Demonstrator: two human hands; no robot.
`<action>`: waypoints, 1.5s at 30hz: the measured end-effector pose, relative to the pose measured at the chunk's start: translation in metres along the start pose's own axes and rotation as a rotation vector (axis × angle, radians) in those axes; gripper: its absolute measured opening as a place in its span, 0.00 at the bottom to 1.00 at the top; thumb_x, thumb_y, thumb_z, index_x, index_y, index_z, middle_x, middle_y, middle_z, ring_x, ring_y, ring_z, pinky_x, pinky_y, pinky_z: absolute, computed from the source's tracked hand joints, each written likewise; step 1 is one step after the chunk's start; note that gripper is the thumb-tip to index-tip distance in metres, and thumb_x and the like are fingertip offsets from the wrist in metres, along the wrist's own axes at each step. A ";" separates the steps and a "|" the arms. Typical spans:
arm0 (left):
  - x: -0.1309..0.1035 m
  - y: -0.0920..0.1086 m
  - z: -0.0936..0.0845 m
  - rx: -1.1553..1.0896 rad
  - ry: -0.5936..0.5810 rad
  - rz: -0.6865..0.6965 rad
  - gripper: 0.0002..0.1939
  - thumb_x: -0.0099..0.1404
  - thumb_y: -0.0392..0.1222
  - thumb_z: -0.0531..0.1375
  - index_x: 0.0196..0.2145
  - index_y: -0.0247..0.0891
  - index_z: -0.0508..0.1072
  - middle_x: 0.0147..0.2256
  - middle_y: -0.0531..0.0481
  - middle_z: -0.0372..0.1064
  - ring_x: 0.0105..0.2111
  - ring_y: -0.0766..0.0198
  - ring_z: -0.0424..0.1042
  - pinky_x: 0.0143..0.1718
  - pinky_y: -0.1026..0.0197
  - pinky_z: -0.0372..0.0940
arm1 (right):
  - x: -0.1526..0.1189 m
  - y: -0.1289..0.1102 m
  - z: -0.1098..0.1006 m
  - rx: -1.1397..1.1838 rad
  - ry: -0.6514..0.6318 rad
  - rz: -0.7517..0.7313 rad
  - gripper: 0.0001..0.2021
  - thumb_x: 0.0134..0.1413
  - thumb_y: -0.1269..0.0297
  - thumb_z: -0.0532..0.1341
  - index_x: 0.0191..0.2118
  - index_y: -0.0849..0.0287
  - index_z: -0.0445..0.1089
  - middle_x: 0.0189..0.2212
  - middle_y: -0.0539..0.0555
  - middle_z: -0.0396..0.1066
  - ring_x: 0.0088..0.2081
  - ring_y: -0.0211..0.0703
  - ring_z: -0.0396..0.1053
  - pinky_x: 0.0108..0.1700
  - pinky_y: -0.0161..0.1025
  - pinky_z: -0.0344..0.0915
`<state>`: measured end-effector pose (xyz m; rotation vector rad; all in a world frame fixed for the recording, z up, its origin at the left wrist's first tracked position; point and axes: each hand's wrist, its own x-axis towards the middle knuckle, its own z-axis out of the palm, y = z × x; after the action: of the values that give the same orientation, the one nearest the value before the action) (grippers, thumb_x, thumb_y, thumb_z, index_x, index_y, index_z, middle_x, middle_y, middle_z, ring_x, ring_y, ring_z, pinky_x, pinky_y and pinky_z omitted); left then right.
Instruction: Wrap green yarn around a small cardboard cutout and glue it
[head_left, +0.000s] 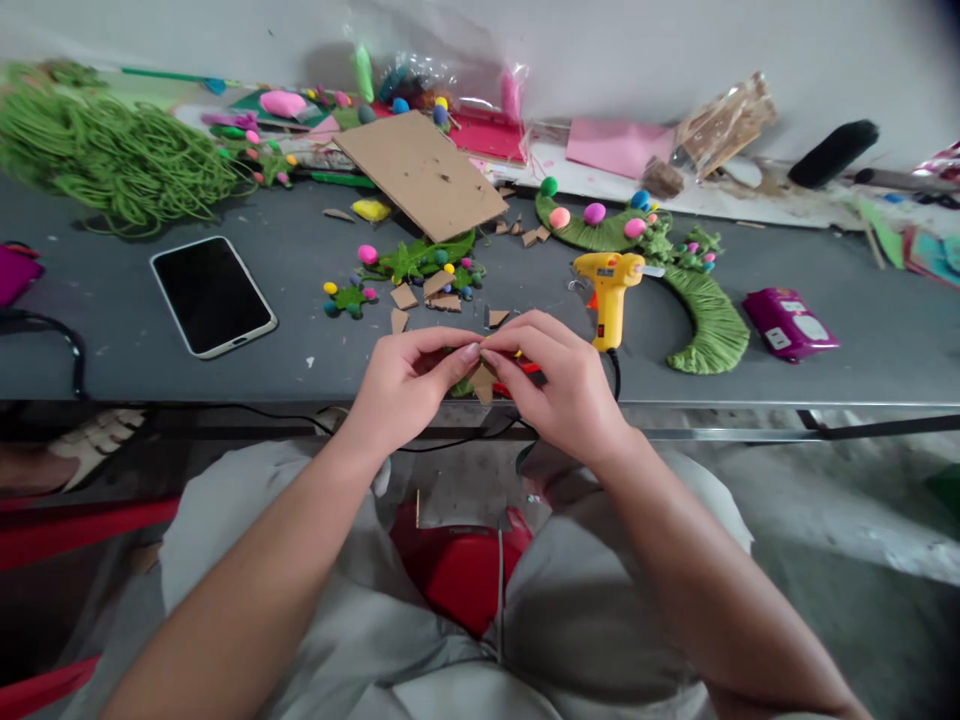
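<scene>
My left hand [415,380] and my right hand [559,375] meet at the table's front edge, thumbs and fingertips pinched together. Between and just below them shows a small pointed piece of brown cardboard [482,383], with a bit of green at its left side. My fingers hide most of it. Red-handled cutters or scissors [517,382] lie partly hidden by my right hand. Farther right, a yellow glue gun [611,292] lies on the table with its nozzle pointing right. Cardboard scraps [442,290] are scattered beyond my fingertips.
Beyond the scraps lie green stars with pompoms [351,298] and a cardboard sheet [427,175]. Green yarn [112,150] and a phone [214,295] are at left. A yarn-wrapped crescent [705,320] and a purple packet [790,323] are at right. Cables hang below the edge.
</scene>
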<state>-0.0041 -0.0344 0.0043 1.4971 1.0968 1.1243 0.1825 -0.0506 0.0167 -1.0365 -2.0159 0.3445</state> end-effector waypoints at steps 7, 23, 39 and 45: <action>0.001 -0.002 -0.002 -0.014 -0.004 0.010 0.10 0.62 0.47 0.71 0.37 0.39 0.84 0.35 0.49 0.82 0.34 0.63 0.78 0.36 0.65 0.73 | -0.005 0.004 -0.001 -0.005 0.040 -0.051 0.08 0.67 0.70 0.60 0.44 0.57 0.77 0.42 0.57 0.78 0.42 0.42 0.76 0.45 0.40 0.73; -0.002 0.001 0.000 0.146 0.148 0.142 0.05 0.65 0.41 0.68 0.38 0.39 0.82 0.35 0.50 0.81 0.32 0.65 0.78 0.34 0.66 0.72 | -0.003 0.001 0.004 0.051 0.100 0.009 0.06 0.61 0.75 0.63 0.40 0.59 0.77 0.37 0.54 0.80 0.40 0.41 0.77 0.45 0.39 0.73; -0.008 0.001 0.004 0.368 0.182 0.424 0.09 0.70 0.35 0.63 0.46 0.40 0.81 0.41 0.49 0.79 0.39 0.63 0.76 0.39 0.63 0.69 | -0.002 0.001 0.006 0.274 0.093 0.290 0.05 0.62 0.65 0.66 0.39 0.58 0.79 0.35 0.52 0.80 0.35 0.39 0.76 0.39 0.36 0.74; -0.007 0.001 0.005 0.332 0.153 0.345 0.08 0.70 0.38 0.62 0.43 0.41 0.82 0.39 0.47 0.78 0.39 0.61 0.76 0.36 0.63 0.70 | -0.004 0.004 0.002 -0.126 0.025 -0.037 0.06 0.67 0.69 0.60 0.41 0.56 0.76 0.41 0.57 0.79 0.42 0.47 0.74 0.47 0.45 0.70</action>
<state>-0.0004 -0.0425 0.0037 1.9407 1.2023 1.3586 0.1841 -0.0511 0.0112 -1.0738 -2.0528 0.1859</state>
